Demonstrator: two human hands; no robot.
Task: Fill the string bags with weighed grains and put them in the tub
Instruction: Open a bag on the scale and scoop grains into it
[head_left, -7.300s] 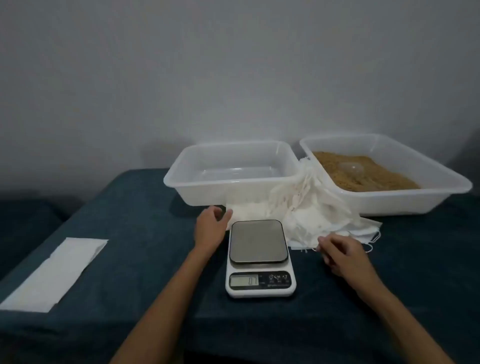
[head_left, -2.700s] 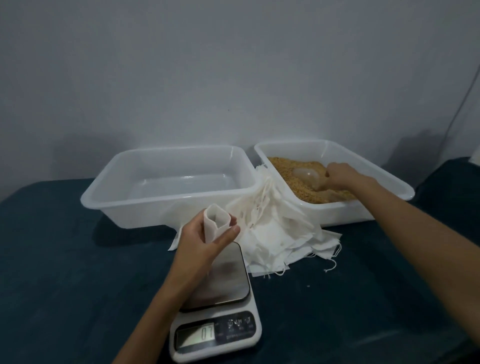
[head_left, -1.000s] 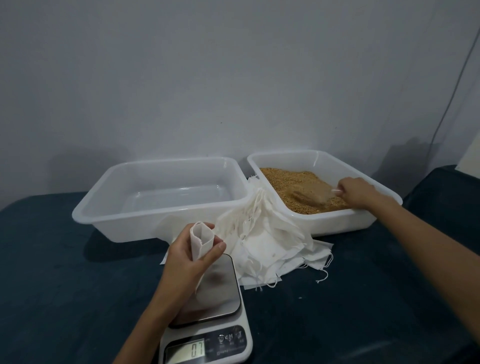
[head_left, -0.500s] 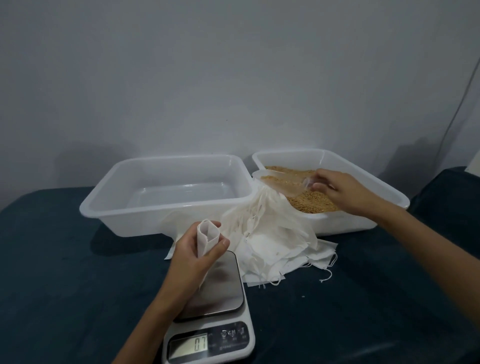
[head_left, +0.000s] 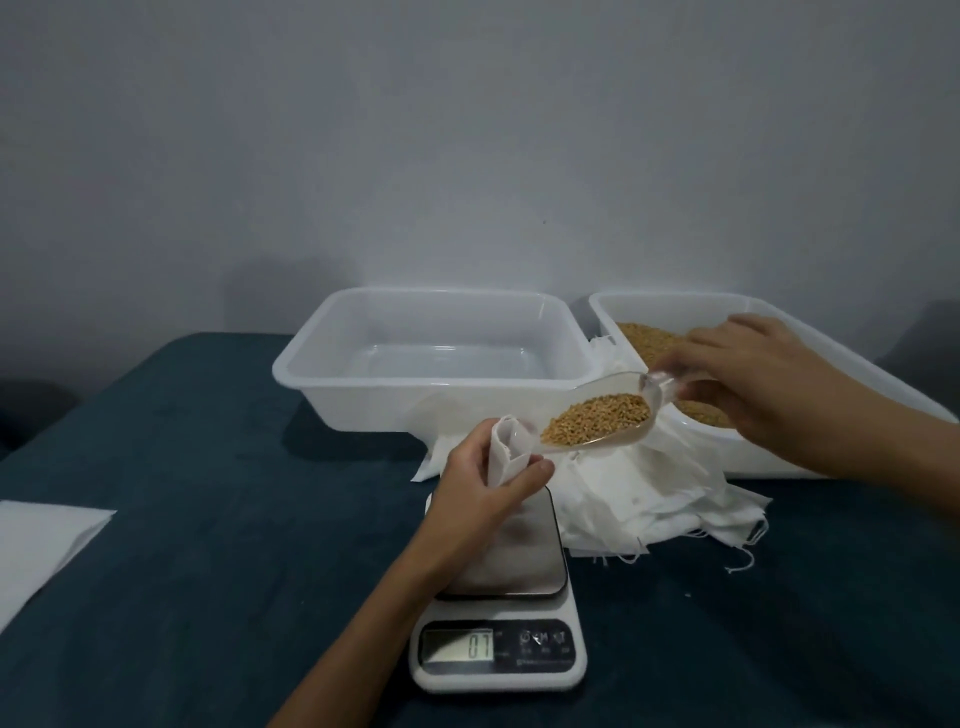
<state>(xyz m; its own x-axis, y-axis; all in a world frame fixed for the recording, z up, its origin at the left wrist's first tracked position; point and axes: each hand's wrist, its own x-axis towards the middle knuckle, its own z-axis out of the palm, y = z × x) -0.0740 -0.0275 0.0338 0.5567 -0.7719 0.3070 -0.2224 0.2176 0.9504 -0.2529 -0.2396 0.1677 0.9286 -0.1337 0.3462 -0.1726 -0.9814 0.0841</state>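
Observation:
My left hand (head_left: 480, 483) grips a small white string bag (head_left: 506, 451), its mouth held open above the kitchen scale (head_left: 500, 603), whose display reads 0. My right hand (head_left: 769, 384) holds a clear plastic scoop (head_left: 605, 415) loaded with brown grains, its tip just at the bag's mouth. Behind the scale stands a white tub (head_left: 436, 384) with nothing in it. To its right a second white tub (head_left: 644, 343) holds brown grain. A heap of white string bags (head_left: 649, 499) lies between the tubs and the scale.
Everything rests on a dark teal cloth-covered table (head_left: 208, 519). A flat white sheet (head_left: 36, 545) lies at the left edge. A plain grey wall stands close behind the tubs.
My right hand lifted the filled scoop out of the grain tub and carried it left to the bag's mouth. My left hand kept the bag open over the scale.

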